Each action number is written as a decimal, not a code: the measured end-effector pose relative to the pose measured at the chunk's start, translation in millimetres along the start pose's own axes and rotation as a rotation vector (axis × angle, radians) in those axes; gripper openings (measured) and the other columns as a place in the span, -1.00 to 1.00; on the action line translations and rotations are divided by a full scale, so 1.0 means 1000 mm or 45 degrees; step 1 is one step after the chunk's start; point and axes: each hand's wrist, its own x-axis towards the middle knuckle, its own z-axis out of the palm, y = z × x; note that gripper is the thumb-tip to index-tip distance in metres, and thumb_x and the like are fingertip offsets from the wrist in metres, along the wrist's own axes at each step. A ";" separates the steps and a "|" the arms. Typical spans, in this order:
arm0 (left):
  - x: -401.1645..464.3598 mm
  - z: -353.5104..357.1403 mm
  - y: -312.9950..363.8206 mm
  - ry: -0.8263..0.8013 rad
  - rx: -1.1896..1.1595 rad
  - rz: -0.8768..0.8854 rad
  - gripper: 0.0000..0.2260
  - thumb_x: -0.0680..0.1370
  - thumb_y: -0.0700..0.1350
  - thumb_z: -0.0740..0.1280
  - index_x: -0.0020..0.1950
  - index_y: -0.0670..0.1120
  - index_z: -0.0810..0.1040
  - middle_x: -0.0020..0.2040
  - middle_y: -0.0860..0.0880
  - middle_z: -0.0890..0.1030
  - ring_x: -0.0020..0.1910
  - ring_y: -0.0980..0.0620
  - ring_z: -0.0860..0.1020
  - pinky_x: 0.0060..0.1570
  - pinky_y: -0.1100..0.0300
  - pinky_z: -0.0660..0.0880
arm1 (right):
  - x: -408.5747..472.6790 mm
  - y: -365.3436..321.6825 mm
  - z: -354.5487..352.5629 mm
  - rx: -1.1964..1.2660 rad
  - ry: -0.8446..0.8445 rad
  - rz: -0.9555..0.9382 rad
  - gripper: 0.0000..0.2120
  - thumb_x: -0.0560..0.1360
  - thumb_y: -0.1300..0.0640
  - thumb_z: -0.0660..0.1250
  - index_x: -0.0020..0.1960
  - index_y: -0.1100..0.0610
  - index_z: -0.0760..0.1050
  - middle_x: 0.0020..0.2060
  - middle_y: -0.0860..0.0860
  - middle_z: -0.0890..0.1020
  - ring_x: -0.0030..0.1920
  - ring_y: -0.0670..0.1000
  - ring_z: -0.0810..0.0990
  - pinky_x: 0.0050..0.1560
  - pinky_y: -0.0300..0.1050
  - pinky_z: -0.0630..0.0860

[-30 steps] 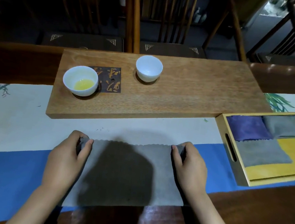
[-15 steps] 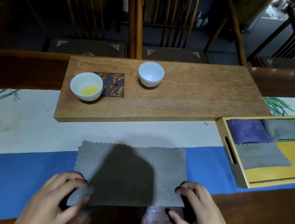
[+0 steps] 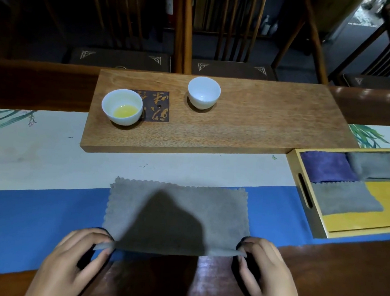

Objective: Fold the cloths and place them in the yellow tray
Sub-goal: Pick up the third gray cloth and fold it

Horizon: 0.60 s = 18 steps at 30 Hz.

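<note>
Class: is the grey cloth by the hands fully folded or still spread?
Spread: the grey cloth lies wide and flat; left hand and right hand pinch its near corners.

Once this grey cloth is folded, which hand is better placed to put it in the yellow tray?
Right. The right hand pinches the grey cloth corner nearest the yellow tray; the left hand is farther away.
</note>
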 end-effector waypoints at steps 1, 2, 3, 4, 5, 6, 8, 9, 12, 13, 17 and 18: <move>-0.003 -0.003 -0.001 -0.011 0.007 -0.004 -0.83 0.50 0.15 0.27 -0.10 0.12 0.60 -0.03 0.24 0.58 -0.03 0.20 0.54 0.01 0.37 0.38 | -0.001 0.000 -0.002 0.001 -0.017 -0.012 -0.92 0.45 0.11 0.32 -0.10 0.08 0.57 -0.09 -0.11 0.58 -0.05 -0.11 0.53 -0.02 -0.29 0.43; -0.006 -0.005 -0.002 -0.027 0.027 0.004 -0.84 0.50 0.17 0.27 -0.10 0.14 0.59 -0.05 0.25 0.58 -0.05 0.21 0.54 -0.01 0.36 0.39 | -0.003 -0.001 -0.004 0.002 -0.035 -0.028 -0.92 0.46 0.09 0.30 -0.11 0.07 0.55 -0.10 -0.13 0.57 -0.06 -0.12 0.53 -0.03 -0.29 0.43; -0.010 -0.008 -0.003 -0.041 0.048 0.012 -0.84 0.50 0.19 0.27 -0.10 0.16 0.57 -0.07 0.25 0.58 -0.07 0.21 0.54 0.00 0.34 0.39 | -0.006 -0.002 -0.005 0.012 -0.052 -0.038 -0.90 0.47 0.06 0.28 -0.12 0.06 0.54 -0.10 -0.14 0.57 -0.07 -0.12 0.53 -0.04 -0.29 0.43; -0.013 -0.010 -0.003 -0.047 0.059 0.013 -0.84 0.50 0.20 0.27 -0.11 0.18 0.56 -0.08 0.25 0.58 -0.09 0.20 0.54 0.01 0.33 0.39 | -0.009 -0.003 -0.006 0.029 -0.060 -0.039 -0.90 0.46 0.05 0.27 -0.13 0.04 0.53 -0.10 -0.15 0.56 -0.07 -0.13 0.52 -0.03 -0.30 0.43; -0.017 -0.011 -0.003 -0.049 0.058 0.007 -0.85 0.49 0.21 0.28 -0.12 0.18 0.56 -0.09 0.24 0.59 -0.10 0.20 0.54 0.01 0.33 0.39 | -0.012 -0.005 -0.007 0.052 -0.056 -0.027 -0.92 0.45 0.05 0.29 -0.14 0.03 0.53 -0.09 -0.16 0.55 -0.06 -0.13 0.53 -0.02 -0.30 0.43; -0.021 -0.012 -0.003 -0.045 0.051 -0.008 -0.85 0.48 0.21 0.30 -0.14 0.18 0.56 -0.09 0.22 0.60 -0.10 0.19 0.54 0.01 0.34 0.39 | -0.015 -0.005 -0.006 0.078 -0.046 -0.007 -0.96 0.44 0.07 0.33 -0.15 0.03 0.53 -0.09 -0.17 0.55 -0.05 -0.13 0.53 0.00 -0.31 0.42; -0.026 -0.013 -0.001 -0.016 0.033 -0.052 -0.86 0.46 0.20 0.33 -0.16 0.17 0.58 -0.08 0.19 0.62 -0.08 0.17 0.56 0.01 0.34 0.39 | -0.019 -0.008 -0.005 0.150 -0.017 0.068 -0.92 0.38 0.13 0.40 -0.16 0.00 0.52 -0.08 -0.19 0.55 -0.02 -0.14 0.55 0.03 -0.35 0.40; -0.027 -0.012 -0.001 0.002 0.025 -0.088 -0.86 0.45 0.19 0.34 -0.16 0.16 0.59 -0.06 0.18 0.63 -0.05 0.16 0.57 0.03 0.33 0.40 | -0.020 -0.010 -0.004 0.193 -0.005 0.102 -0.89 0.37 0.15 0.41 -0.17 -0.01 0.52 -0.08 -0.20 0.55 -0.01 -0.14 0.55 0.03 -0.36 0.39; -0.018 -0.006 -0.002 0.069 -0.180 -0.309 -0.84 0.48 0.10 0.42 -0.08 0.03 0.63 -0.03 0.14 0.67 -0.03 0.22 0.59 0.03 0.34 0.46 | -0.014 -0.013 -0.002 0.357 0.020 0.220 -0.89 0.43 0.16 0.40 -0.18 -0.03 0.52 -0.12 -0.13 0.60 -0.07 -0.11 0.58 -0.07 -0.33 0.43; -0.012 -0.004 -0.002 0.088 -0.258 -0.400 -0.84 0.48 0.05 0.46 -0.03 0.01 0.61 -0.07 0.13 0.67 -0.09 0.27 0.59 -0.03 0.39 0.45 | -0.010 -0.013 -0.001 0.413 0.035 0.285 -0.90 0.46 0.15 0.40 -0.17 -0.02 0.52 -0.15 -0.10 0.61 -0.14 -0.13 0.58 -0.18 -0.33 0.43; 0.020 0.002 0.007 0.141 -0.186 -0.504 -0.72 0.45 0.27 0.29 -0.02 0.12 0.55 -0.21 0.14 0.63 -0.26 0.24 0.56 -0.29 0.38 0.41 | 0.012 -0.012 0.002 0.513 0.046 0.491 -0.95 0.47 0.00 0.34 -0.11 -0.05 0.49 -0.28 -0.02 0.61 -0.38 0.05 0.50 -0.34 -0.08 0.42; 0.027 0.004 0.010 0.158 -0.137 -0.494 -0.73 0.47 0.30 0.26 -0.03 0.15 0.53 -0.20 0.15 0.62 -0.25 0.23 0.56 -0.32 0.37 0.40 | 0.018 -0.012 0.003 0.462 0.050 0.485 -0.94 0.50 0.00 0.32 -0.13 -0.06 0.45 -0.29 -0.02 0.60 -0.39 0.01 0.50 -0.33 -0.11 0.43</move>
